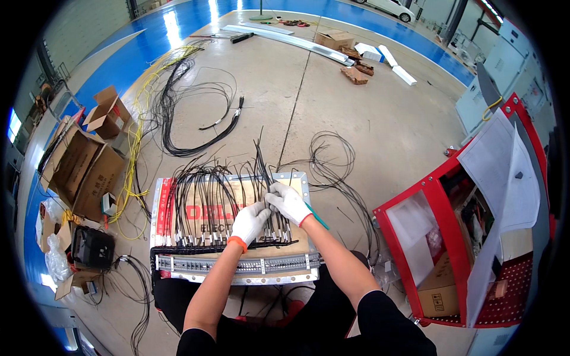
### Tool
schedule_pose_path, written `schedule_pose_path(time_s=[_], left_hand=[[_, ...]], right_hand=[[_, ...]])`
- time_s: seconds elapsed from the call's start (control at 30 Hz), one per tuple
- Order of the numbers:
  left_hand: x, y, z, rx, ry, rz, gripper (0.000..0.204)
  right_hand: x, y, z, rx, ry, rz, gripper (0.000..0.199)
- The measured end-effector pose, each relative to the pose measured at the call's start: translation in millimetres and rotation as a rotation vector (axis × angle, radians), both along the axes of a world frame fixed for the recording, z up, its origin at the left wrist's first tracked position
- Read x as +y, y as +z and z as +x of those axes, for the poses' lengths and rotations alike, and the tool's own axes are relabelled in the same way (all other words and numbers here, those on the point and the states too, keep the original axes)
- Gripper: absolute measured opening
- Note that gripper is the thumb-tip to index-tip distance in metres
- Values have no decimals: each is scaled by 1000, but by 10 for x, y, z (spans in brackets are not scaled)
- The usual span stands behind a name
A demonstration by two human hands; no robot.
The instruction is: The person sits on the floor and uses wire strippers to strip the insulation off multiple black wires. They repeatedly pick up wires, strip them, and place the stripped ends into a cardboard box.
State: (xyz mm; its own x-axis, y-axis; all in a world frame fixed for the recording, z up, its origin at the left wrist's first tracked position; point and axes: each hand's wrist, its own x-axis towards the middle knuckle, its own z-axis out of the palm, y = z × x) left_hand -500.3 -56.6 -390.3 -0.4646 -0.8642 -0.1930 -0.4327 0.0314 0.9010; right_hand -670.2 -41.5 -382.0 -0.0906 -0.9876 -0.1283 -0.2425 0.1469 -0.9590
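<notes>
In white gloves, both my hands are over a flat panel [309, 261] with a metal rim, set across my knees and covered by a cardboard sheet [196, 204]. My left hand [249, 223], fingers pinched, is on a thin black wire. Just above it and to its right, my right hand [288, 203] has its fingers closed around black wires [260, 169] that stick up past the panel's far edge. A row of black wires [205, 193] with white sleeves fans out to the left. Along the near edge runs a grey terminal strip [237, 264]. A teal strip [317, 217] shows beside my right wrist.
Coiled black cables [178, 142] and yellow cables [135, 160] lie on the floor ahead and left. Open cardboard boxes [83, 169] and a black case [93, 248] stand at left. A red-framed cart [439, 249] with papers is close on the right. Metal strips [291, 41] lie far ahead.
</notes>
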Motion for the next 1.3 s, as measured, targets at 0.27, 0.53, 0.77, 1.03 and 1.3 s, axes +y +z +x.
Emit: schedule_pose_path(time_s=[0.27,0.53,0.77,1.03,1.3], left_hand=[[-44,107,-55,260,10,420,26],[-66,-114,-84,599,292,594,29],[-22,-104,-278,650,286,598,30],[5,-243,-331,745,361,537,23],[-33,-340,-351,753,289,551,27]], right_hand=[[71,242,13,220,-44,-34,24],[486,538,-323,1006,31,183,57],[556,199,-355,1083,9,223,56],[586,657,-772,588,-54,175,46],[58,773,-711,1313,405,227,32]])
